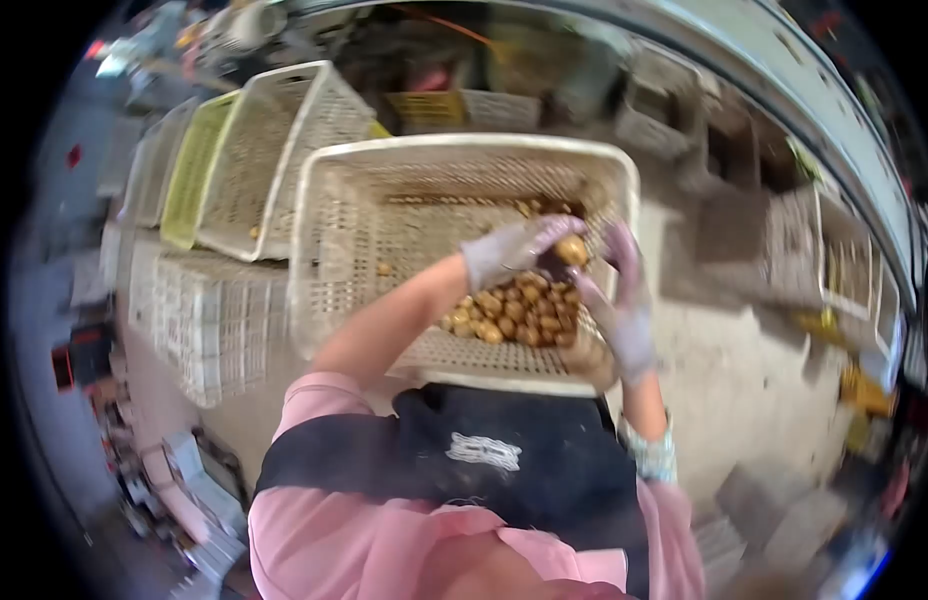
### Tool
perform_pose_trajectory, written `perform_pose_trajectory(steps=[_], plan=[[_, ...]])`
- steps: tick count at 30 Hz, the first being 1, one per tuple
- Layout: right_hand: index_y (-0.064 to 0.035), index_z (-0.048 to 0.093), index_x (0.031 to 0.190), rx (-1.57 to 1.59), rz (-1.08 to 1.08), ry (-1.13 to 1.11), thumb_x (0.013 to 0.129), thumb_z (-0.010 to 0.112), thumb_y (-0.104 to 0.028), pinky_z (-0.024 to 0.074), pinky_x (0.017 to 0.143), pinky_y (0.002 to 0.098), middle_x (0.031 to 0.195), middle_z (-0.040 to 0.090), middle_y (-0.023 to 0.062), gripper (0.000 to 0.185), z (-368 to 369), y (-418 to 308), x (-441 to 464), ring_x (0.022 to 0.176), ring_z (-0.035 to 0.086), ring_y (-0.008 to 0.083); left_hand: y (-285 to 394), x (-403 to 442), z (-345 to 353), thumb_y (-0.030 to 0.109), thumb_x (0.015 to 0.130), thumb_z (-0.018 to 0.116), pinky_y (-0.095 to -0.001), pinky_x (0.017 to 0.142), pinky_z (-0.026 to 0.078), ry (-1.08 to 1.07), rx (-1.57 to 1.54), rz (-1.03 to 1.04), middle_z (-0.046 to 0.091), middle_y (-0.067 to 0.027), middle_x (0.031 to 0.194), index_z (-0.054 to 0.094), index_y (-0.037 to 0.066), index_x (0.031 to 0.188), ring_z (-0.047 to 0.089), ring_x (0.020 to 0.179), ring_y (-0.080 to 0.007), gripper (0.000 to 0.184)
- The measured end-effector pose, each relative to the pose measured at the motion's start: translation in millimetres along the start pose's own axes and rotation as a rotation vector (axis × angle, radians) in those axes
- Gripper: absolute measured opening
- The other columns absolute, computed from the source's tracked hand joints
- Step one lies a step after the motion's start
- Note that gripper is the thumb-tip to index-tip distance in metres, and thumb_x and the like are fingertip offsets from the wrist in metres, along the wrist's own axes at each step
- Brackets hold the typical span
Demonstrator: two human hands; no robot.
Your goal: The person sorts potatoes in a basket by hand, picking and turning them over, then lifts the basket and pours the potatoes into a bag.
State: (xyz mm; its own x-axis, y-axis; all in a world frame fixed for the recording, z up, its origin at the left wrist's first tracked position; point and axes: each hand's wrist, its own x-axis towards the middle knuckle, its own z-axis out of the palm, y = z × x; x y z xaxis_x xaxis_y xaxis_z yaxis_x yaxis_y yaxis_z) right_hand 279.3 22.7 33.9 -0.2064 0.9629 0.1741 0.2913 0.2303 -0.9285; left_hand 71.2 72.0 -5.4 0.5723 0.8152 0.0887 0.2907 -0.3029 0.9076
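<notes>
A large white perforated crate (464,150) stands in front of me, with several small brown round items, like potatoes (519,312), heaped in its near right part. Over the heap, my left hand (519,250), in a pale glove with purple fingers, has its fingers curled against a larger yellowish round item (571,250). My right hand (621,300), gloved the same way, is at the crate's right side, thumb and fingers spread apart toward that item. No object shows in its grasp. Below it, a tan rounded thing (591,360) lies at the crate's near right corner.
White and yellow crates (199,165) lean at the left, above another white crate (219,335). More crates (824,250) stand at the right, near a long metal edge (784,85). A yellow basket (429,108) is behind the large crate.
</notes>
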Motion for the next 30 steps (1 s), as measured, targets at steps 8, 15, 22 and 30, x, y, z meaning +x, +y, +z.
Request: perform_pose_trajectory(steps=[8,15,22,30], plan=[[-0.0001,0.048,0.134,0.973,0.314,0.065,0.088,0.064,-0.001,0.0518,0.089,0.0275,0.125,0.057,0.0101,0.049,-16.8,8.1,2.8,0.109,0.058,0.0178,46.4,-31.1,-27.8,0.050,0.103,0.033,-0.0277,0.079,0.053,-0.021,-0.557,-0.513,0.066,-0.0128,0.105,0.047,0.007,0.138,0.066,0.090,-0.0176,0.057],[-0.0083,0.054,0.126,1.113,0.626,-0.102,0.093,0.064,-0.020,0.0529,0.077,0.0276,0.115,0.060,0.0042,0.036,-94.6,58.4,-54.8,0.102,0.061,0.0143,-224.6,-224.0,-95.6,0.039,0.097,0.038,-0.0443,0.097,0.044,-0.212,0.546,-1.029,0.062,-0.0223,0.120,0.060,0.004,0.123,0.057,0.115,-0.0363,0.049],[-0.0010,0.055,0.095,0.750,-0.066,1.249,0.097,0.049,-0.017,0.0507,0.088,0.0419,0.101,0.061,0.0148,0.017,-498.6,119.5,-62.0,0.100,0.059,0.0329,-207.4,-254.5,-112.4,0.040,0.098,0.039,-0.0402,0.101,0.042,-0.284,0.343,-1.021,0.060,-0.0233,0.125,0.059,0.003,0.122,0.052,0.122,-0.0406,0.049],[-0.0032,0.055,0.126,0.255,0.234,0.427,0.097,0.057,-0.016,0.0516,0.076,0.0251,0.111,0.065,0.0084,0.032,-247.3,119.5,6.7,0.090,0.065,0.0126,-156.1,-223.4,-110.1,0.041,0.097,0.040,-0.0382,0.091,0.044,-0.158,0.660,-1.305,0.058,-0.0206,0.117,0.059,0.005,0.119,0.053,0.109,-0.0360,0.046]])
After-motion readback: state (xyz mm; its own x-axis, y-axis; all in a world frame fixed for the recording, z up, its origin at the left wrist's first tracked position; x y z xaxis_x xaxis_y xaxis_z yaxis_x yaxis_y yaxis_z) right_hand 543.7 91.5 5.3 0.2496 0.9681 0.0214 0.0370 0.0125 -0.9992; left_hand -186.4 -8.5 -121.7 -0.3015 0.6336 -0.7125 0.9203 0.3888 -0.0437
